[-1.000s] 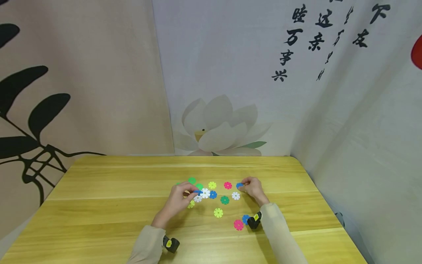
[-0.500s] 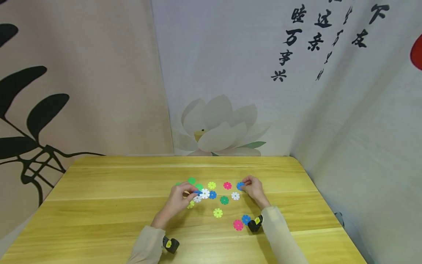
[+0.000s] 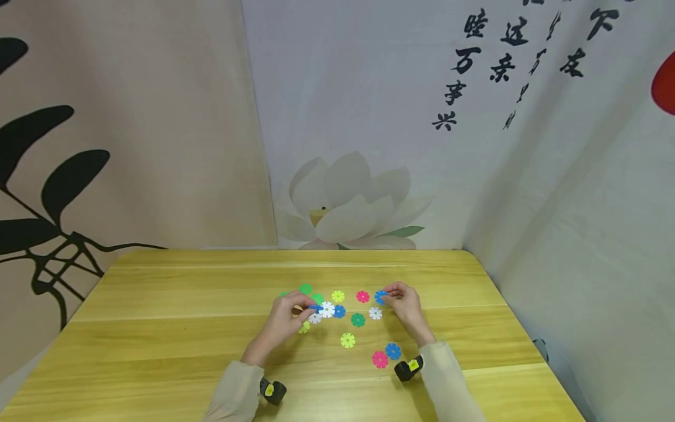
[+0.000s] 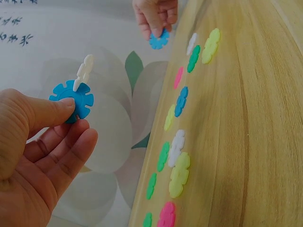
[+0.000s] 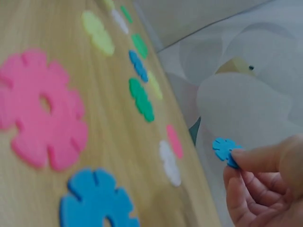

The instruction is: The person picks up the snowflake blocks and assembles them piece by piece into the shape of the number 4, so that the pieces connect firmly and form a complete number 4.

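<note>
My left hand (image 3: 287,313) pinches a blue notched plastic disc (image 4: 84,100) between thumb and fingers, above the table. Slotted into that disc's upper edge is a white disc (image 4: 85,70) of the same kind, standing crosswise to it. Off to the right, my right hand (image 3: 405,302) holds a separate blue snowflake disc (image 5: 225,149) by its edge, thumb against fingertips. A gap lies between the two held pieces. Near the right hand, a white disc (image 3: 375,313) and a pink disc (image 3: 362,296) lie flat on the table.
More loose discs are spread over the wooden table (image 3: 158,351): a green one (image 3: 358,320), a yellow one (image 3: 347,340) and, nearer me, a pink one (image 3: 379,359) beside a blue one (image 3: 392,351). Several lie beyond my left hand. A printed curtain (image 3: 343,117) hangs behind.
My right wrist has drawn back a little toward me, uncovering more of the near blue disc on the table. The left hand keeps its place and its hold.
</note>
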`<state>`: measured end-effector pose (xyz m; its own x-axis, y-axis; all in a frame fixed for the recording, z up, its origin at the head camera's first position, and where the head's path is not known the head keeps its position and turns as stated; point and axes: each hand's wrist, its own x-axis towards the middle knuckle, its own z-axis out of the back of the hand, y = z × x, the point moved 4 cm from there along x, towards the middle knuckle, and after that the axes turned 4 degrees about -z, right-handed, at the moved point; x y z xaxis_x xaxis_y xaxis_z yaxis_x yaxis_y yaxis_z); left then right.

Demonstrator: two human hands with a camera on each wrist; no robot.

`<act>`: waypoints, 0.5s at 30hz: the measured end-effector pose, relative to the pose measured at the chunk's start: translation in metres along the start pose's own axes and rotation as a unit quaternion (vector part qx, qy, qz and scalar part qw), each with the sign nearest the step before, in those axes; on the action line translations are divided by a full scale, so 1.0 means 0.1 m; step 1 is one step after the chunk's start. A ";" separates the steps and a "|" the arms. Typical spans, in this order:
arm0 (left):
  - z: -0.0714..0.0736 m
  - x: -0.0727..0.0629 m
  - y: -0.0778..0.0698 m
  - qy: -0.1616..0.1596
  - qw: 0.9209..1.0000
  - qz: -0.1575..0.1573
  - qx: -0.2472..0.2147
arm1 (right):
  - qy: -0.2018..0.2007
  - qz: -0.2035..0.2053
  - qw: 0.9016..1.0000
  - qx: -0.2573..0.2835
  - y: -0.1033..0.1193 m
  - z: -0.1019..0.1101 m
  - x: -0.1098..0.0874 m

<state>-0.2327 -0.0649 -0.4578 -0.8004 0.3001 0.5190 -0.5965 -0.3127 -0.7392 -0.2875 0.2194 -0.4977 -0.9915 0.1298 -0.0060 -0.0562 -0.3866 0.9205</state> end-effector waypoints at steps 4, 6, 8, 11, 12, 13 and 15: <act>0.00 0.00 0.00 -0.002 1.000 -0.001 -0.001 | 0.014 0.010 1.000 0.012 0.10 0.00 -0.09; -0.01 0.00 0.00 -0.002 1.000 -0.003 0.000 | 0.018 0.020 1.000 0.014 0.16 -0.01 -0.13; -0.01 0.00 0.00 -0.003 1.000 -0.003 0.001 | 0.020 0.028 0.999 0.015 0.22 -0.01 -0.18; -0.01 0.00 0.00 -0.004 1.000 -0.003 0.002 | 0.023 0.041 0.999 0.022 0.30 -0.03 -0.24; -0.01 0.00 0.00 -0.004 1.000 -0.002 0.003 | 0.025 0.043 0.998 0.025 0.33 -0.04 -0.26; -0.01 0.00 0.00 -0.004 1.000 -0.001 0.002 | 0.026 0.047 0.998 0.028 0.35 -0.05 -0.28; -0.01 0.00 0.01 -0.004 1.000 0.000 0.002 | 0.030 0.054 0.998 0.034 0.40 -0.07 -0.32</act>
<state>-0.2331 -0.0639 -0.4589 -0.8010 0.2920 0.5226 -0.5966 -0.3170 -0.7373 -0.2585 0.1929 -0.4632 -0.9967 0.0358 0.0725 0.0565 -0.3319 0.9416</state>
